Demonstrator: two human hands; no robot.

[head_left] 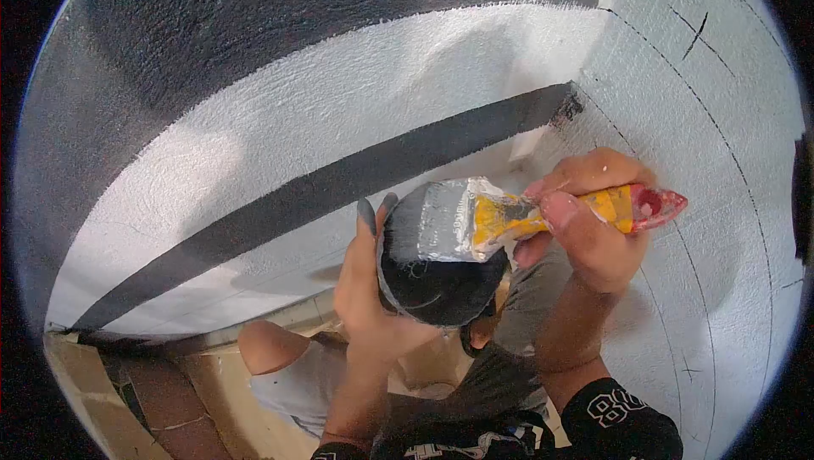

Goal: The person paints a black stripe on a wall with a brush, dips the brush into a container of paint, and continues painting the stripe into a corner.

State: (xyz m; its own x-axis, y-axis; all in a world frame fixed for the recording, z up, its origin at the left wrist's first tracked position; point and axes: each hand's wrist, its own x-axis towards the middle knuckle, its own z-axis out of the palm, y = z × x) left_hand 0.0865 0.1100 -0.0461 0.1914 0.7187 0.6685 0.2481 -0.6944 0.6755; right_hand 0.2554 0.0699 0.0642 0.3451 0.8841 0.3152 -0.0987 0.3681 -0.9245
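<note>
While one paintbrush (498, 229) is held across the mouth of one black cup (449, 295), two bare hands are counted. The brush handle, yellow with a red end, is gripped by the right hand (600, 244); its thumb and fingers are closed firmly around it. The side of the cup is clasped by the left hand (363, 290), fingers partly curled; two of its fingertips, stained dark grey, are seen at the rim. The bristles are coated in whitish-grey paint and set over the cup opening; whether the inside is touched cannot be told.

On the wall (280, 142), two dark painted areas are counted: one narrow curved band (365, 167) and one broad patch (246, 19), with a white strip between. To the right, at least three dashed curves and two drawn crosses are seen. On the right sleeve (623, 418), white numerals are printed: "8" is read first, the next being less certain. The white shirt print (466, 445) cannot be read.
</note>
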